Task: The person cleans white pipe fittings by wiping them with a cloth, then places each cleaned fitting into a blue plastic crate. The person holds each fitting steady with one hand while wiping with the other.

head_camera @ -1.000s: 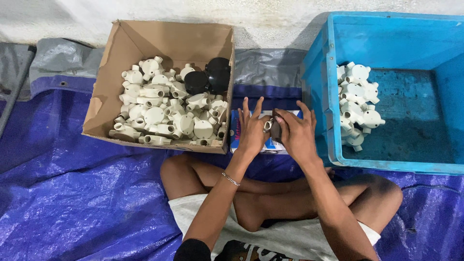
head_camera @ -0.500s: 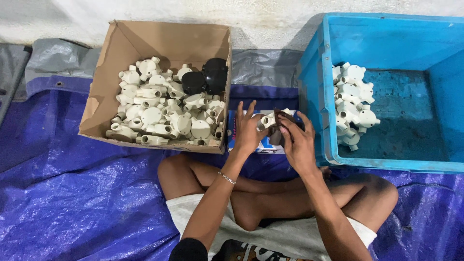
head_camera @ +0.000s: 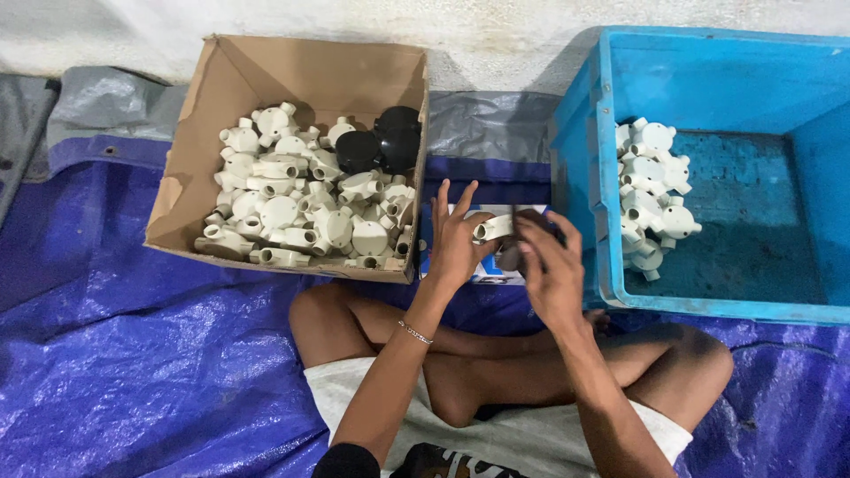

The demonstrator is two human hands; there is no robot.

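Head view: fittings-filled cardboard box (head_camera: 190, 177), blue crate (head_camera: 584, 159).

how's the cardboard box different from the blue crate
The cardboard box is brown with open flaps; the blue crate is rigid plastic. The cardboard box, left of the hands, is nearly full of white fittings plus a few black ones; the blue crate, on the right, holds only a small pile of white fittings, leaving much of its floor bare. Both sit on the blue tarp.
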